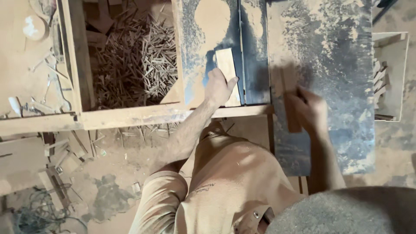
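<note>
**Head view: two hands on wood pieces at a dusty saw table**

Head camera looks straight down past tan trousers and a grey shirt edge. Nearest, the right hand (311, 110) is closed around a narrow brown wood strip (291, 113) that lies lengthwise on the blue, sawdust-covered table top (342, 65); the hand is blurred, so exactly how the fingers wrap cannot be told. A little farther on, the left hand (219, 86) lies flat, fingers loosely spread, pressing on a pale rectangular wood block (226, 65) just left of the dark slot (241, 52) running down the table. The block and the strip sit on opposite sides of that slot, well apart. Beyond and to the left, a wooden bin (77, 65) holds a heap of thin offcut sticks (138, 56). At the far right, a small open box (396, 78) holds a few short wood pieces.
</note>
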`<state>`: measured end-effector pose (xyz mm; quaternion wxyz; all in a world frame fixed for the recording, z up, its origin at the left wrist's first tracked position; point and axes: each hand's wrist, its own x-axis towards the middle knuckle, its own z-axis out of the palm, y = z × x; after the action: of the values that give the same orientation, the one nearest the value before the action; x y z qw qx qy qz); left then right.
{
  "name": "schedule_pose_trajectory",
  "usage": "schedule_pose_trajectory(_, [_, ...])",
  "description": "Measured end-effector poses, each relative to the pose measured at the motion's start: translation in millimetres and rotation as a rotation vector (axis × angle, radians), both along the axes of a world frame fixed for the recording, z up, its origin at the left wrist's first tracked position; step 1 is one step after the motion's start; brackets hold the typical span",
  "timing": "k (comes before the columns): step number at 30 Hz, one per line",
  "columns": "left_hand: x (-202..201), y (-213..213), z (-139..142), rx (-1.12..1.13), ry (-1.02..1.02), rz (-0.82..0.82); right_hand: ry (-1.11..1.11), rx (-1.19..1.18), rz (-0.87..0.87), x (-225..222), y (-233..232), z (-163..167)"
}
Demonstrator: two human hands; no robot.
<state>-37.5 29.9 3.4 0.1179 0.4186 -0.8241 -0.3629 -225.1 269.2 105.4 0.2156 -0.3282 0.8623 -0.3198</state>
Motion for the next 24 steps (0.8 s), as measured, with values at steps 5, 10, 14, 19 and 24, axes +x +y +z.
schedule_pose_trajectory(5, [11,-24,17,0.047,0.027,-0.062,-0.474,-0.067,-0.062,6,-132,-38])
schedule_pose_trajectory(10, [10,-57,21,-0.189,0.263,0.011,0.020,-0.183,0.215,36,-151,-75])
schedule_pose_trajectory(14, [-11,-74,8,-0.244,0.378,-0.028,-0.080,0.185,0.113,41,-134,-75])
schedule_pose_trajectory(19, [-39,-77,3,-0.167,0.403,-0.080,-0.051,0.178,0.138,42,-136,-66])
schedule_pose_trajectory(24, [-42,-71,7,-0.211,0.405,-0.048,-0.047,0.205,0.146,49,-133,-60])
